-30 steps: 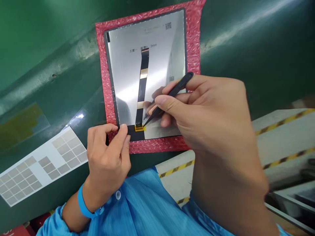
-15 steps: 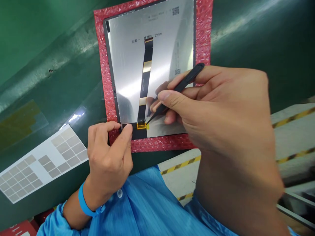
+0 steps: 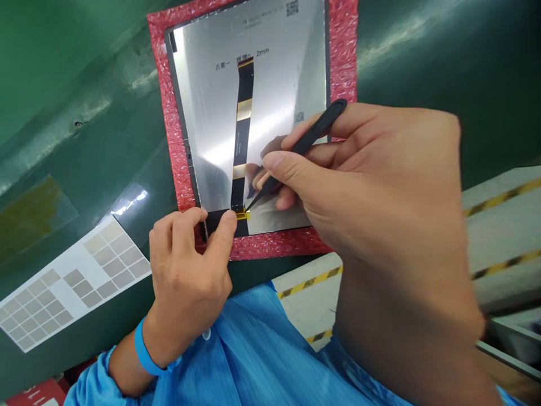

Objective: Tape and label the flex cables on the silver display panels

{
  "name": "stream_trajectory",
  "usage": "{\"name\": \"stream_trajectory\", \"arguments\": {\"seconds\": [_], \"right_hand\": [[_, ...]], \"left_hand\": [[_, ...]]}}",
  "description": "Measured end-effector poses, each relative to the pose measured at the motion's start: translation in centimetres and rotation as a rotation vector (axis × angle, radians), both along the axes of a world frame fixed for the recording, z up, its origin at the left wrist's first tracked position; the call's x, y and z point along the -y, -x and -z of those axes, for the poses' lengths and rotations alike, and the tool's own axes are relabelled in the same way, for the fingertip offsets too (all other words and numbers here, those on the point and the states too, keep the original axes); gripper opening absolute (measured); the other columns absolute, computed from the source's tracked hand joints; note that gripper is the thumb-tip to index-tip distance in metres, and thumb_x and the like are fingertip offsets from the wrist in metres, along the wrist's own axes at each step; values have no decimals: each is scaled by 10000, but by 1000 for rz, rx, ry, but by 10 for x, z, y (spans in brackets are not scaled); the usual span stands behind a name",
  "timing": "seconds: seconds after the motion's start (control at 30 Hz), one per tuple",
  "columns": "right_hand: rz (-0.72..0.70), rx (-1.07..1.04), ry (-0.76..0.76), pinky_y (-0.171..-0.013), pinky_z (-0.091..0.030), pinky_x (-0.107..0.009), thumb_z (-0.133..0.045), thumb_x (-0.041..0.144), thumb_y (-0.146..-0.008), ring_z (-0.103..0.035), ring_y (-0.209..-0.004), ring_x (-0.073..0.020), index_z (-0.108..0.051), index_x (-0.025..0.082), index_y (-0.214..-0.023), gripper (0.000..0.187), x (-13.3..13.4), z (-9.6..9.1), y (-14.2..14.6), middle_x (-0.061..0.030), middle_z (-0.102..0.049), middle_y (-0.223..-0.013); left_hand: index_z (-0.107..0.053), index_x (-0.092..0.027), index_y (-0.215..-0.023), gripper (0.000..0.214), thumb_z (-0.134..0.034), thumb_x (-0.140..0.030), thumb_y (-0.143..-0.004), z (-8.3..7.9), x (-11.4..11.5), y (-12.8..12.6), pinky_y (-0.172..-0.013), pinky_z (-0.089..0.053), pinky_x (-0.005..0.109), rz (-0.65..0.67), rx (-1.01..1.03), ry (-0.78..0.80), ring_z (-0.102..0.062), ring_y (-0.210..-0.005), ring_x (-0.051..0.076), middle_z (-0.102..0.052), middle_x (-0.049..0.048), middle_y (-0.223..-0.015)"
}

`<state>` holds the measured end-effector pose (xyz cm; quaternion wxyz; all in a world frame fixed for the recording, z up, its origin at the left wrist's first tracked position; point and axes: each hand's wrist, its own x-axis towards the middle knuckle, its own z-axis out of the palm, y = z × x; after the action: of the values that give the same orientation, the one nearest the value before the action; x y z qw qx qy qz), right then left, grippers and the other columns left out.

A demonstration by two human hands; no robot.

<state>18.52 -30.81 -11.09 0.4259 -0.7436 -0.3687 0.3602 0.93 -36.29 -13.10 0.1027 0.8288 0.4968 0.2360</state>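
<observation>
A silvery display panel (image 3: 211, 96) lies face down on red bubble wrap (image 3: 169, 129), with a black flex cable (image 3: 242, 135) running along it. The cable's lower end meets a yellow-orange strip (image 3: 242, 215) over a black patch near the bottom left corner. My left hand (image 3: 190, 262) grips that corner, thumb pressed beside the strip and index finger bent at the panel's left edge. Black tweezers (image 3: 313, 132) are pinched in my right hand (image 3: 338, 163). Their tip points down-left at the cable end; whether it touches cannot be told.
A white sheet of grey square stickers (image 3: 76, 287) lies left on the green table mat (image 3: 105, 152). Clear film with a yellowish patch (image 3: 34, 214) is further left. Beyond the front edge is floor with yellow-black striped tape (image 3: 310, 282).
My left thumb has slid right, up to the cable's lower end and the yellow strip. The tweezers stay near that end. The whole view has shifted slightly.
</observation>
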Motion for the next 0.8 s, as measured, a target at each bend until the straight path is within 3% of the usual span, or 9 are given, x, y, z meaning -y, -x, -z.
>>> {"name": "stream_trajectory", "arguments": {"seconds": [0.2, 0.43, 0.67, 0.8], "right_hand": [[7, 129, -60, -423, -500, -205, -737, -30, -836, -734, -590, -154, -644, 214, -745, 276, 5, 2, -2, 26, -727, -695], [15, -172, -132, -417, -468, -224, -692, 2, -851, -622, -484, -118, -629, 249, -732, 281, 11, 4, -8, 48, -713, -656], [10, -167, -150, -435, -456, -260, -722, 47, -843, -649, -532, -157, -642, 255, -758, 238, 12, 15, -8, 10, -736, -707], [68, -136, -198, -421, -454, -268, -717, 77, -849, -642, -518, -161, -623, 261, -764, 223, 14, 22, -7, 0, -734, -702]], "left_hand": [[-748, -114, -1273, 321, -654, -23, -980, -4, 6, -8, -892, -481, 472, -16, -118, -37, -599, -1158, 358, -682, 184, -1173], [-693, -96, -1359, 377, -677, -78, -983, -1, 9, -8, -1003, -445, 498, 54, -148, -8, -567, -1258, 360, -661, 203, -1275], [-640, -218, -1508, 461, -641, -408, -1088, -1, 16, -9, -1085, -352, 495, 75, -274, 35, -456, -1342, 341, -616, 171, -1435], [-624, -298, -1538, 503, -639, -484, -1071, -1, 21, -6, -1086, -312, 528, 17, -347, 80, -428, -1380, 378, -557, 167, -1559]]}}
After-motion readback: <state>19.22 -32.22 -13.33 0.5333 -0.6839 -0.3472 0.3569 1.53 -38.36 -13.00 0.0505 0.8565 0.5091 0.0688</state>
